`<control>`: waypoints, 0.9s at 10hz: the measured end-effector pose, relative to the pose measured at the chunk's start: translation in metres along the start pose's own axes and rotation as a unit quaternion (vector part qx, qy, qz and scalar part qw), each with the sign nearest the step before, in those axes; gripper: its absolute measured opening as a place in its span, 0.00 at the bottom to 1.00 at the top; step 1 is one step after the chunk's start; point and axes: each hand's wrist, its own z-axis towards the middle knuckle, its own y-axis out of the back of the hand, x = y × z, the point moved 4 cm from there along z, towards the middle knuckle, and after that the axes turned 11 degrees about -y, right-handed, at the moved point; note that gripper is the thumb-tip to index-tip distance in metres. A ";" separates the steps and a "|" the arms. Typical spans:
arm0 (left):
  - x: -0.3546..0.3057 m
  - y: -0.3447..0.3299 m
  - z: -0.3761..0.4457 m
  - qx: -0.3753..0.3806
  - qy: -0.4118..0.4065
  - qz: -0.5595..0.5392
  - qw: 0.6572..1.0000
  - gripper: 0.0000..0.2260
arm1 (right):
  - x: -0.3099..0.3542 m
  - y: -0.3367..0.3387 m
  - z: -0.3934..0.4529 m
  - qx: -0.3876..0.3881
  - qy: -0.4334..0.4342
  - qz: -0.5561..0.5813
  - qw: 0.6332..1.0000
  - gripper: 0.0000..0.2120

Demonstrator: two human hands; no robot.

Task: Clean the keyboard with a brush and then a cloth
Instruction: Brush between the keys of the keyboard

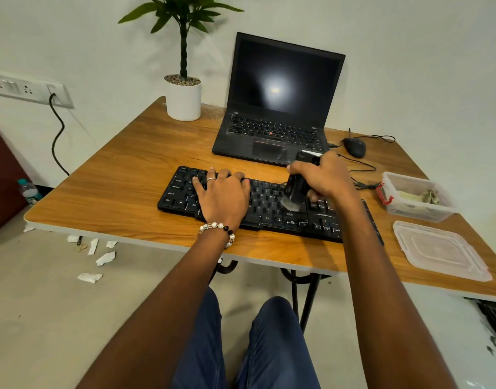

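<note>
My left hand rests, fingers spread, on the keyboard near the table's front edge; my right hand grips the brush, bristles touching the keys.

Black keyboard, black brush, wood-grain table.

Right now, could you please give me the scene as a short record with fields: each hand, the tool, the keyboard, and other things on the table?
left hand: lies flat on the left half of the keyboard, fingers spread
right hand: grips the brush
brush: black body, pale bristles down on the keys, right of the middle
container: open, at the right edge of the table
lid: lies flat, nearer than the container
laptop: open, screen dark, behind the keyboard
mouse: right of the laptop
plant pot: left of the laptop
</note>
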 end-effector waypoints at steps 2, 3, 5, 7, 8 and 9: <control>0.000 0.001 0.000 -0.006 0.000 -0.009 1.000 0.16 | -0.009 -0.020 -0.005 -0.056 0.056 0.001 0.997 0.14; 0.001 0.001 0.000 -0.007 0.001 -0.009 1.000 0.16 | -0.013 -0.017 -0.005 -0.014 0.007 0.017 1.000 0.15; 0.000 0.001 0.000 -0.006 -0.001 -0.006 1.000 0.17 | -0.002 -0.006 0.002 0.010 -0.017 0.074 0.997 0.15; 0.000 0.001 0.000 -0.004 -0.001 -0.002 1.000 0.17 | 0.000 -0.030 -0.004 -0.040 0.063 0.004 0.997 0.16; 0.000 0.000 0.000 -0.005 -0.001 -0.001 1.000 0.17 | 0.000 -0.027 -0.011 -0.015 0.041 -0.035 0.998 0.15; 0.000 0.000 0.000 -0.008 -0.002 0.003 1.000 0.17 | 0.005 -0.015 -0.013 0.055 -0.013 -0.030 0.998 0.13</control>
